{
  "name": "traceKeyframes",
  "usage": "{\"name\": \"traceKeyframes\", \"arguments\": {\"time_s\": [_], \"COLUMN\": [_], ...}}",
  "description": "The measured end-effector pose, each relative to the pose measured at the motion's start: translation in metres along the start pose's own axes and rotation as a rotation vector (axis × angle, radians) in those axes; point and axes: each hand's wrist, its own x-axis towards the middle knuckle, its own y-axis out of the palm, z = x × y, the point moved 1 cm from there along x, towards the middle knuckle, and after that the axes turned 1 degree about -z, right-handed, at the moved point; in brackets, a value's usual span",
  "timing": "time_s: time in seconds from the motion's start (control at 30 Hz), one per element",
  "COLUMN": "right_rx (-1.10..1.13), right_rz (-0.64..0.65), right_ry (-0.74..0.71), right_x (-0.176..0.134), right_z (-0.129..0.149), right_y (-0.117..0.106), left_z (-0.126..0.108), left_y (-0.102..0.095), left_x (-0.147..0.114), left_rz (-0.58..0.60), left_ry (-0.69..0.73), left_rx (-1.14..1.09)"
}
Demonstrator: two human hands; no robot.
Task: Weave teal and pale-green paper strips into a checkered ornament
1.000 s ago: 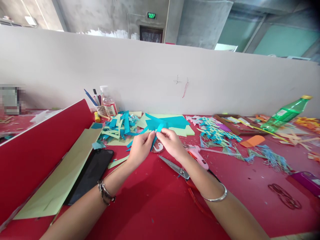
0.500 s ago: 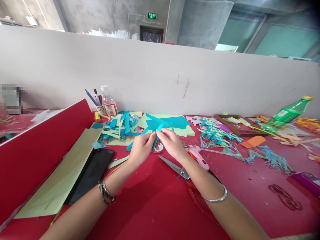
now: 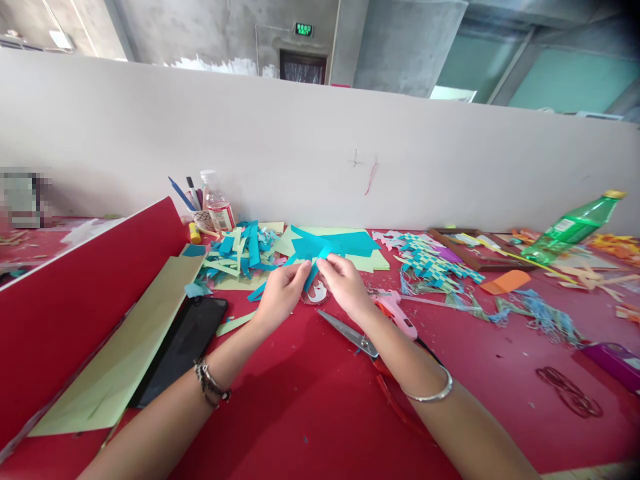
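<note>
Moved a bit apart since before, my left hand (image 3: 281, 288) and right hand (image 3: 345, 283) pinch a blue paper strip (image 3: 311, 276) between them, I think — it's over the red table (image 3: 300, 407), near the scissors (image 3: 349, 333).

On my feed I see: blue strip (image 3: 311, 277), matt paper; scissors (image 3: 347, 332), smooth metal blades; bottle (image 3: 571, 230), glossy plastic; desk (image 3: 295, 420), smooth.

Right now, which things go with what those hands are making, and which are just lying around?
Goes with it:
- blue paper strip, pinched by the left hand and right hand
- probably the loose paper strips and scissors; they're close by and match paper work

Just lying about, I think:
- green bottle
- black phone
- clear bottle
</note>
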Motion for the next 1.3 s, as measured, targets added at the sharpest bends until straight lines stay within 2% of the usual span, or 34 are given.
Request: {"name": "traceKeyframes", "arguments": {"time_s": [0.1,0.3,0.57,0.77,0.97,1.3], "right_rx": [-0.008,-0.040,0.010,-0.015,-0.069,-0.044], "right_rz": [0.032,0.110,0.111,0.036,0.116,0.101], "right_ry": [0.008,-0.002,0.002,0.003,-0.028,0.000], "right_x": [0.0008,-0.0013,-0.0031,-0.0020,-0.0035,-0.0054], "right_z": [0.0001,0.0023,0.0037,0.0015,0.0047,0.0016], "right_y": [-0.0015,0.0003,0.0039,0.0015,0.0015,0.0042], "left_z": [-0.0014,0.0009,0.0055,0.0017,0.0001,-0.0042], "left_y": [-0.0008,0.0014,0.0038,0.0030,0.0020,0.0008], "left_x": [-0.0014,-0.0033,-0.0032,-0.0026,-0.0045,-0.0078], "left_rz": [0.029,-0.068,-0.090,-0.030,-0.095,-0.117], "left_ry": [0.003,-0.009,-0.027,-0.045,-0.033,-0.036], "left_rx": [0.014,0.017,-0.062,-0.043,0.034,0.044]}}
